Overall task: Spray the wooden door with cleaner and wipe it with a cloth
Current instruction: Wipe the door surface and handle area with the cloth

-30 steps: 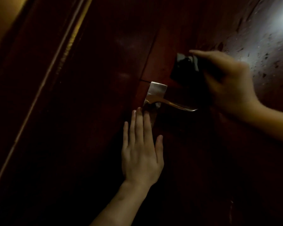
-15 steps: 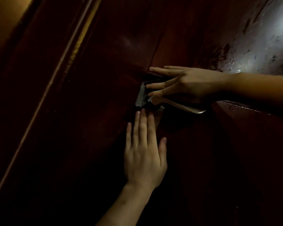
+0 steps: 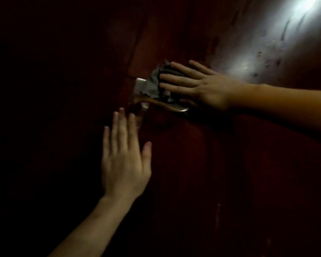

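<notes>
Our right hand (image 3: pixel 198 84) lies flat, straight fingers pressing the crumpled grey cloth (image 3: pixel 155 84) to the dark red wooden door (image 3: pixel 230 182) just above the silver lever handle (image 3: pixel 174 108), with wet spray droplets (image 3: pixel 267 60) up-right behind the wrist and our flat, open-fingered left hand (image 3: pixel 124 160) bracing below.

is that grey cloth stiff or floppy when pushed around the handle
Probably floppy: the cloth bunches in folds under the flat right hand. Likely thin, as it drapes onto the handle. May slide easily on the glossy door.
</notes>
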{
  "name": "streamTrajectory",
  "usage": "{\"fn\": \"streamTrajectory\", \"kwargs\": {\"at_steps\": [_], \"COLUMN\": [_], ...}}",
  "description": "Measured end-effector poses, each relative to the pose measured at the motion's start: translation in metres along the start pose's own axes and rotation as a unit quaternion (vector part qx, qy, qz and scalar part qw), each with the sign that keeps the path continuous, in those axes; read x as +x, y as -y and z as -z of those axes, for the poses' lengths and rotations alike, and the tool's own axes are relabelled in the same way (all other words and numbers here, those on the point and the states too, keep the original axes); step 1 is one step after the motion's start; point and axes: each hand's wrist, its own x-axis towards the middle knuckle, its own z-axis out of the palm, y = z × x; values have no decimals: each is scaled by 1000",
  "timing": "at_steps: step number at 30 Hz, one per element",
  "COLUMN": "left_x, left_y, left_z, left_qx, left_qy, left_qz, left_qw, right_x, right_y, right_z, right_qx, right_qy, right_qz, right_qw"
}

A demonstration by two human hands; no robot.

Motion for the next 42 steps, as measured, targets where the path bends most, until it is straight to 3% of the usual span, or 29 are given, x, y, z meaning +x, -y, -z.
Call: {"fn": "streamTrajectory", "kwargs": {"at_steps": [3, 6, 10, 13, 16, 17, 19, 22, 24, 26, 28, 30, 32, 35, 37, 39, 42], "left_x": [-2, -17, -55, -71, -76, -77, -78, -79, -79, -79, -80, -80, -80, -74, -66, -57, -46], "left_y": [-1, -12, -34, -46, -57, -59, -63, -70, -76, -82, -89, -98, -107, -128, -142, -155, -170], "left_z": [3, 7, 13, 11, 3, 0, -4, -7, -7, -6, -5, -5, -5, -6, -7, -10, -15], "left_qx": [9, -11, -63, -70, -62, -62, -63, -60, -80, -103, -111, -114, -109, -99, -101, -99, -98], "left_qy": [-8, -5, 23, 53, 71, 72, 70, 66, 65, 66, 66, 71, 76, 70, 62, 56, 55], "left_qz": [-34, -97, -153, -162, -183, -186, -177, -152, -132, -111, -106, -122, -155, -205, -220, -224, -214], "left_qw": [999, 995, 986, 983, 979, 978, 980, 984, 986, 986, 986, 983, 979, 971, 968, 968, 970], "right_x": [-49, -92, -147, -200, -225, -223, -211, -203, -204, -203, -219, -255, -298, -327, -321, -308, -292], "right_y": [-6, 23, 131, 225, 237, 218, 157, 58, 32, 52, 113, 203, 279, 287, 232, 153, 50], "right_z": [-8, -22, -62, -85, -99, -98, -88, -61, -52, -58, -77, -100, -115, -124, -119, -104, -72], "right_qx": [-96, -88, -30, -35, -12, -8, -21, -37, -36, -13, -8, 8, -1, -5, 3, -8, -30], "right_qy": [1, 25, 39, 100, 103, 87, 37, 0, -7, -28, -30, 18, 79, 95, 57, 7, -13], "right_qz": [-145, -194, -29, 139, 165, 133, -21, -248, -329, -346, -271, -128, 5, 50, -4, -155, -375], "right_qw": [985, 977, 998, 985, 981, 987, 999, 968, 944, 938, 962, 992, 997, 994, 998, 988, 927]}}
